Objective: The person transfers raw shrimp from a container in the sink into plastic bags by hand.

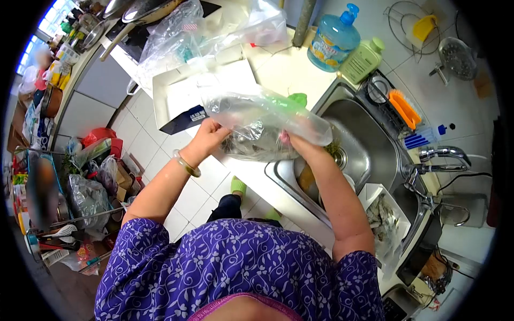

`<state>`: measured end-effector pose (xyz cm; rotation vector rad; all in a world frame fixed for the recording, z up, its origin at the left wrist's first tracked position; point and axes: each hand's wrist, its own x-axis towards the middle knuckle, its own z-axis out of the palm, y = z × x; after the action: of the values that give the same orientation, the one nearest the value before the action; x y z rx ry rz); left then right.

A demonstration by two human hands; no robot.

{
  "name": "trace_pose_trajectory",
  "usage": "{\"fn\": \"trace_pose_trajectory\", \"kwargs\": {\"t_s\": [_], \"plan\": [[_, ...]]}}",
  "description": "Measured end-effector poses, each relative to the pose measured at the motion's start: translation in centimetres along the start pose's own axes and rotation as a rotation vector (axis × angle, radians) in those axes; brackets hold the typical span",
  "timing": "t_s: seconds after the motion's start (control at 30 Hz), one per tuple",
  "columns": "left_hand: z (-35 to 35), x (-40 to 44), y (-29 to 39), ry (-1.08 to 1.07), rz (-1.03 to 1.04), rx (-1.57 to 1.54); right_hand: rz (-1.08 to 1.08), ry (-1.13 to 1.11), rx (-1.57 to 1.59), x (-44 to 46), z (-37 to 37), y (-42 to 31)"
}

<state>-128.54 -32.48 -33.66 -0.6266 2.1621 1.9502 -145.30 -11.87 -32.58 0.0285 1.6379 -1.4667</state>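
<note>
A large clear plastic bag (pixel 251 107) with grey contents stretches between my hands above the counter edge beside the sink. I cannot make out what the grey contents are. My left hand (pixel 210 138) pinches the bag's near left side, its fingers closed. On the right, my right hand (pixel 297 143) is closed on the bag's near right side, its fingers partly hidden by the plastic. Behind the bag stands an open white box (pixel 168 88) with a dark blue label, partly covered by the plastic.
The steel sink (pixel 383 125) lies to the right, with a tap (pixel 447 155) at its far side. A white tray (pixel 399 206) of greyish pieces rests at its near end. A blue pump bottle (pixel 333 43), a green bottle (pixel 364 60) and an orange brush (pixel 404 109) stand behind.
</note>
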Motion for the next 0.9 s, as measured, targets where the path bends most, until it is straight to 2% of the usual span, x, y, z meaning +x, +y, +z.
{"fn": "trace_pose_trajectory", "kwargs": {"t_s": [0.03,0.07,0.13,0.17,0.2,0.27,0.33,0.37,0.4,0.43,0.47,0.53,0.57,0.6,0.67,0.73,0.77,0.83,0.9], "plan": [[1.1,-1.3,2.5,-0.036,0.232,-0.120,-0.121,-0.015,-0.181,1.1,-0.3,1.0],[1.1,-1.4,2.1,-0.030,0.380,0.087,-0.129,-0.014,-0.183,0.6,-0.2,0.5],[2.7,-2.1,2.3,0.030,0.523,0.184,-0.188,-0.019,-0.262,-1.4,0.3,-0.6],[3.5,-2.5,3.6,0.083,0.607,0.457,-0.246,-0.032,-0.358,-1.3,-0.1,0.1],[4.2,-2.4,2.9,0.088,0.601,0.452,-0.240,-0.038,-0.362,-0.3,-1.0,1.7],[5.4,-1.9,1.0,0.192,0.434,0.383,-0.450,-0.450,-0.011,1.6,-3.0,5.2],[5.6,-1.4,1.4,0.195,0.432,0.354,-0.161,-0.448,0.283,-2.4,-2.6,3.5],[5.4,-0.9,1.6,0.212,0.449,0.348,-0.516,-0.470,-0.044,-2.6,-2.5,3.7],[5.2,-0.4,1.8,0.228,0.466,0.343,-0.665,-0.441,-0.228,-2.5,-2.2,3.6],[5.0,0.0,2.1,0.191,0.370,0.378,-0.820,-0.381,-0.418,-2.4,-1.9,3.5],[4.8,0.3,2.1,0.177,0.373,0.381,-0.969,-0.298,-0.587,-2.4,-1.5,3.1],[4.3,1.1,2.2,0.186,0.583,0.355,-0.785,-0.153,-0.858,-2.5,-0.5,1.7],[3.8,1.2,2.3,0.186,0.582,0.359,-0.824,-0.004,-0.923,-2.1,0.0,1.8],[3.3,1.1,2.3,0.101,0.499,0.365,-0.822,-0.011,-0.919,-2.0,-0.1,1.7],[2.9,0.4,2.3,0.013,0.410,0.366,-0.703,-0.255,-0.878,-2.2,-1.2,0.7],[2.8,-0.5,2.8,-0.012,0.275,0.268,-0.659,-0.264,-0.939,-2.5,-2.4,0.4],[2.9,-1.0,3.3,-0.041,0.186,0.078,-0.622,-0.292,-0.823,-2.5,-2.9,0.8],[3.1,-1.4,3.1,-0.017,0.202,0.079,-0.484,-0.318,-0.710,-2.5,-3.5,1.2],[3.3,-1.4,2.8,-0.016,0.281,0.096,-0.464,-0.311,-0.612,-2.8,-3.1,2.1]]}}
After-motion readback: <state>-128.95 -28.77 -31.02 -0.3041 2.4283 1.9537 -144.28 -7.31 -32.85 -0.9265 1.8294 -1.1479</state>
